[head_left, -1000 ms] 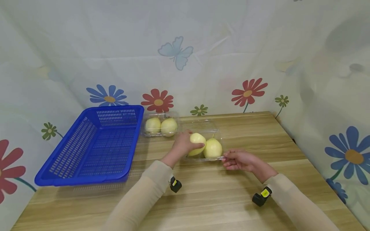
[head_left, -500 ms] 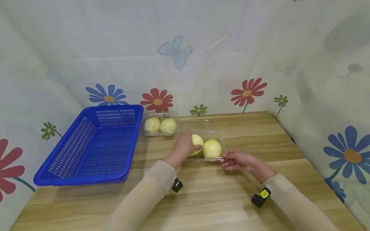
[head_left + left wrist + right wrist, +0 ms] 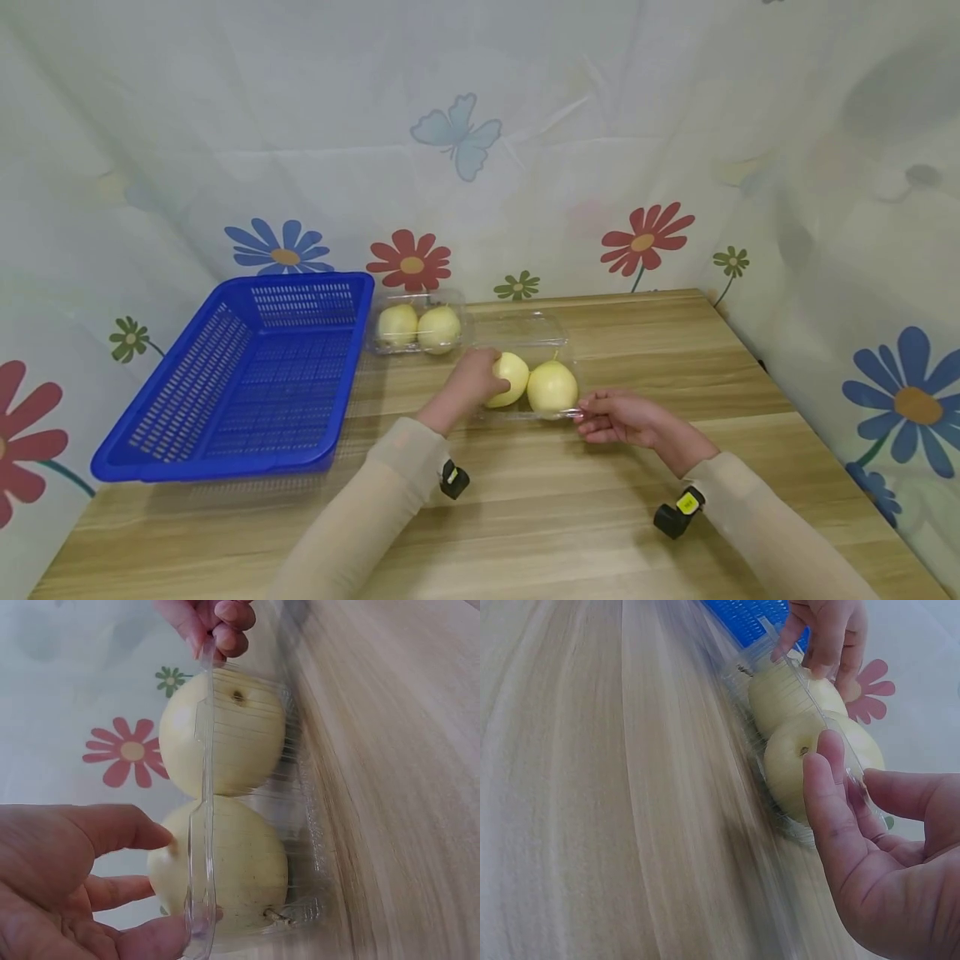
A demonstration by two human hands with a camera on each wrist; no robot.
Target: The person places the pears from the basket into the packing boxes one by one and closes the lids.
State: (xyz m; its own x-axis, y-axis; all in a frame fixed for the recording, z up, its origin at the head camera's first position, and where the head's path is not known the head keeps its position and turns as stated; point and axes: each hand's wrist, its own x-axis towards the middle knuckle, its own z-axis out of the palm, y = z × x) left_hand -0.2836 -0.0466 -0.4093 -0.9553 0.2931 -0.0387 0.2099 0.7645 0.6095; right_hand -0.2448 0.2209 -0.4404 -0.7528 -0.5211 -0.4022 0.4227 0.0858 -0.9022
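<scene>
My left hand (image 3: 474,379) is at the left pear (image 3: 512,379) in an opened clear plastic clamshell container (image 3: 311,825). In the left wrist view its fingers are spread, with the thumb tip against that pale yellow pear (image 3: 240,862) and a lower fingertip overlapping the container rim. Beside it in the same container sits the right pear (image 3: 552,387), stem up in the head view. My right hand (image 3: 622,417) pinches the container's near right corner between thumb and fingers. Behind the pears, the transparent lid (image 3: 517,327) lies folded back.
Another clear container (image 3: 382,348), with two pears (image 3: 438,329) inside, stands at the back beside a blue plastic basket (image 3: 348,367) on the left. Wood-grain tabletop (image 3: 540,517) lies in front. A flower-printed cloth (image 3: 540,167) hangs behind and at the sides.
My left thumb has drawn back from across the left pear to its left side, and more of the pear shows. That pear sits slightly lower. The right hand keeps its place on the corner.
</scene>
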